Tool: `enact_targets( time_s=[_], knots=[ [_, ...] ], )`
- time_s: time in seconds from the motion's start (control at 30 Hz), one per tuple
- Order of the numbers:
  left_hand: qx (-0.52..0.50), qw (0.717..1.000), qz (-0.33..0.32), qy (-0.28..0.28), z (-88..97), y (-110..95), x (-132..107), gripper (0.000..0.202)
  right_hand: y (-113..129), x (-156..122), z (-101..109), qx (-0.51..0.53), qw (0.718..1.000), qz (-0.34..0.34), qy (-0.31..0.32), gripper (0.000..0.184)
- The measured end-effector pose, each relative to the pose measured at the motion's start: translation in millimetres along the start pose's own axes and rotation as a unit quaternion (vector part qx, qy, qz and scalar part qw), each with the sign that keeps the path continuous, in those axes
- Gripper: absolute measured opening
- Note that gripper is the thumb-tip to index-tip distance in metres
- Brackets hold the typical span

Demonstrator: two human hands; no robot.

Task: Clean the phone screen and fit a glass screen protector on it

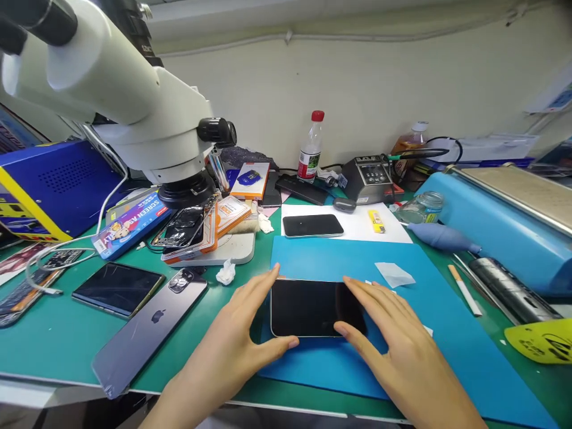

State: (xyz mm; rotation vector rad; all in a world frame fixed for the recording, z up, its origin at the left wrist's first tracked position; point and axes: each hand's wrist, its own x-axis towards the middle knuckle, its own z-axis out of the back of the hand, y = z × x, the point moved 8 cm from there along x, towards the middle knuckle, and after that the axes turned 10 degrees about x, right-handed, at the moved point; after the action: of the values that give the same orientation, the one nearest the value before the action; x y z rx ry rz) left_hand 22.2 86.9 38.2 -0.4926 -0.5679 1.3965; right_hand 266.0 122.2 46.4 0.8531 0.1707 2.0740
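Between my half-open left hand (pixel 235 332) and right hand (pixel 398 329) lies a black, rectangular glass-fronted phone (pixel 308 307), grip unclear. Likely slick, fragile; I'd hold its edges.

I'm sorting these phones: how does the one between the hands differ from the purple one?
Face: the handled phone shows its dark screen; the purple phone shows its back.
Angle: the handled phone lies across the view; the purple phone slants.
Surroundings: the handled phone is over the blue mat; the purple phone lies on the green table.
Both have rounded corners.
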Motion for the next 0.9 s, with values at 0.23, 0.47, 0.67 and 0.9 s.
enact_targets(
  time_s=[0.23,0.47,0.67,0.9],
  knots=[
    [0.021,1.0,0.004,0.023,-9.1,16.7,-0.5,0.071,-9.5,0.3,21.9,0.108,0.984,-0.124,-0.066,0.029],
    [0.068,0.997,0.046,0.009,-17.3,35.9,-4.0,0.066,-20.7,8.8,25.8,0.248,0.924,-0.266,-0.12,0.022],
    [0.082,0.996,-0.021,-0.041,-23.2,30.0,-8.9,0.062,-12.9,14.1,8.8,0.166,0.942,-0.261,-0.132,0.012],
    [0.092,0.995,-0.005,-0.034,-27.1,36.2,-10.6,0.075,-5.3,8.4,6.4,0.13,0.958,-0.216,-0.141,0.009]
  ],
)
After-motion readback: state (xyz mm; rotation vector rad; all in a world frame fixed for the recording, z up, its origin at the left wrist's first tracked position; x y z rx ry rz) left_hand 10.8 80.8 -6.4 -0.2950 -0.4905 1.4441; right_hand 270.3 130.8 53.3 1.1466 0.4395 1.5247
